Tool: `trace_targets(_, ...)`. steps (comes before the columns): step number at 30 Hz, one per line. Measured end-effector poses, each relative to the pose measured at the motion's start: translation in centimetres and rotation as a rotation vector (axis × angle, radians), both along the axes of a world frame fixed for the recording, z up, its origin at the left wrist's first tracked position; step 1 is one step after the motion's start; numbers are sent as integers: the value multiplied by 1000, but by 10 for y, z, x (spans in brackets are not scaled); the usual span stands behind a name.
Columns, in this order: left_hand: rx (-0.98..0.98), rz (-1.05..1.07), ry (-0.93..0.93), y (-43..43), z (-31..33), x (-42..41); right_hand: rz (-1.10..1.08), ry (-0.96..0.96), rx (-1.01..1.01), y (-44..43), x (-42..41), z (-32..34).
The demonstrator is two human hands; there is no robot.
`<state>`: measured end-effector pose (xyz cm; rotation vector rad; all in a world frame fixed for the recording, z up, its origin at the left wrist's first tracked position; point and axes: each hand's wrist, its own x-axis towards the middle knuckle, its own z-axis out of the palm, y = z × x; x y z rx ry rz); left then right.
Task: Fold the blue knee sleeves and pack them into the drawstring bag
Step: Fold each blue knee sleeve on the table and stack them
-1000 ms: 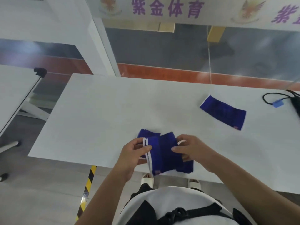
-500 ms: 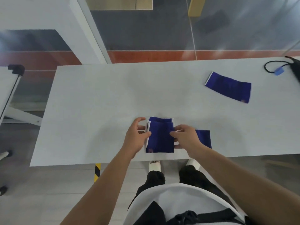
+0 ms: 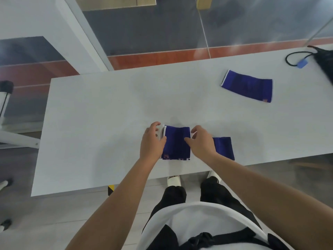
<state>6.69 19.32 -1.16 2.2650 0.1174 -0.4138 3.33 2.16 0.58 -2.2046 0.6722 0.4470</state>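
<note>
Labels first: we see a small reddish mark at the near left corner of the folded knee sleeve (image 3: 177, 142) and another on the corner of the flat knee sleeve (image 3: 247, 85) far right; neither is readable. Our left hand (image 3: 153, 141) pinches the white-trimmed left edge of the folded sleeve, fingers curled on it. Our right hand (image 3: 201, 143) rests thumb and fingertips on its right edge, loosely half open, pressing rather than gripping. A blue flap (image 3: 223, 147) lies flat just right of that hand, near the table (image 3: 100, 114) front edge. Black drawstring bag (image 3: 324, 58) sits at the far right corner, cord and blue tag (image 3: 301, 64) beside it. Versus half a second ago, the fold looks the same; both hands sit slightly lower on it.
</note>
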Motion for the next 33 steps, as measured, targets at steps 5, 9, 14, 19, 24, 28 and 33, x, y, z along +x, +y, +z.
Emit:
trace_targets(5, 377, -400, -352, -12, -7, -15, 679, -235, -375, 4, -14, -7)
trace_targets(9, 616, -584, -207, -1, -38, -21, 859, -82, -584, 7, -20, -28)
trace_targets(14, 576, -610, -187, 5, -51, -18, 882, -42, -593, 5, -21, -42)
trace_targets(19, 560, -615, -111, 3, -40, -17, 909, -9, -564, 4, -18, -36)
trace_targets(24, 329, -441, -62, -9, -9, 0, 892, -10, -501, -19, -1, 10)
trace_targets(28, 174, -288, -136, -55, 27, 32, 622, -90, -471, -94, 8, 45)
trace_targets(33, 238, -449, -121, -157, 42, 63, 297, -9, -492, -225, 22, 30)
